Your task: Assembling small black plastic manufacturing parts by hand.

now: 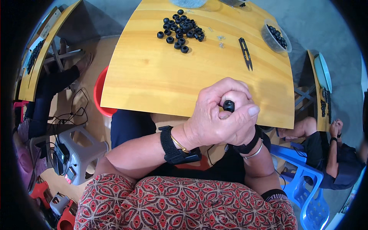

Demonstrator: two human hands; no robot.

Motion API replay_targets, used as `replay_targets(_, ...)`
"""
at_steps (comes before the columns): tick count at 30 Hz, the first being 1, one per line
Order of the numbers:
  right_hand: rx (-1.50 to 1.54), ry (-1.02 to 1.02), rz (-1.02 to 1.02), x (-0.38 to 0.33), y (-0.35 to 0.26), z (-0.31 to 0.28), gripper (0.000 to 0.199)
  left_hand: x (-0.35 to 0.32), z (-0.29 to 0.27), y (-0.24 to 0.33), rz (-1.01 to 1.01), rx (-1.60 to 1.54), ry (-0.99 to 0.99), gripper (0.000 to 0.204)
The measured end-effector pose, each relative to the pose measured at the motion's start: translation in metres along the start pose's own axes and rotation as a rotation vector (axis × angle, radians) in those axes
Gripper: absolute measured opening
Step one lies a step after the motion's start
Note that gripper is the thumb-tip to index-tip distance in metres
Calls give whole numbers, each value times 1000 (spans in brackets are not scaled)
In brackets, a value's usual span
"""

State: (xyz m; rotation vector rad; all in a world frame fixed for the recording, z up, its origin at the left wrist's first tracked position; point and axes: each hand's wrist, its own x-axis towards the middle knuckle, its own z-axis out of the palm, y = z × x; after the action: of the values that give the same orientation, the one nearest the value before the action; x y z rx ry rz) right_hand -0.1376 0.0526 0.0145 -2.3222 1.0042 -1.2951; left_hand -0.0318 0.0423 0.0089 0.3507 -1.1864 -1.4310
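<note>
Grip (226, 122) around partly hidden black piece (229, 105)

No text or number can be read; the small screen (70, 175) at near left perhaps shows something, too small to tell.

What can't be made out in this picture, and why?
- Head view: lower part of the black piece, hidden by the clasped left hand and right hand.
- Head view: rest of the pale container, cut off by the top edge.
- Head view: shapes of the clear bits, too small.
</note>
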Motion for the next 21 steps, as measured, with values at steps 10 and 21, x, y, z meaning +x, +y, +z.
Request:
replay_targets(10,-34,-26,41,3,-5,-6,19,4,3,2,-25,1,17,10)
replay_targets(21,44,-1,97,5,-5,-9,19,15,-13,-7,-37,111,15,23)
